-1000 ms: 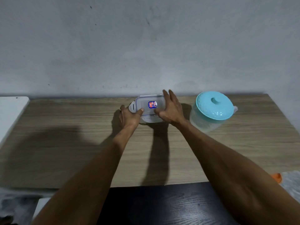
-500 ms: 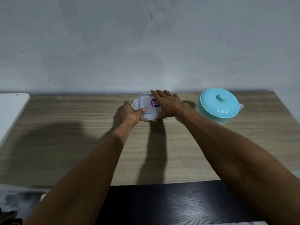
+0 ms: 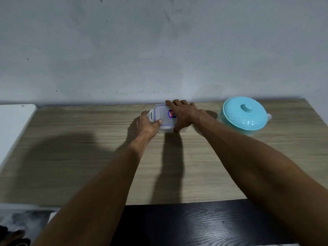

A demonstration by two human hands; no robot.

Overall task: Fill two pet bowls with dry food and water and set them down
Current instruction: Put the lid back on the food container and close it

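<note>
Container (image 3: 164,118), clear plastic with a snap-on lid and a small red-and-blue label, sits at the far edge of the wooden table (image 3: 71,157), close to the wall and well left of the turquoise-lidded jug (image 3: 245,115). Left hand (image 3: 148,124) clasps the near-left corner, thumb pressed on the lid rim beside the raised end latch. Right hand (image 3: 182,115) lies flat across the lid, fingers spread, thumb curled over the near edge. Contents cannot be made out. Judged rigid, light and smooth-walled, likely to slide on the table unless held down. Best purchase appears to be the side walls for lifting and the hinged latches for opening. No pet bowls are in view.
</note>
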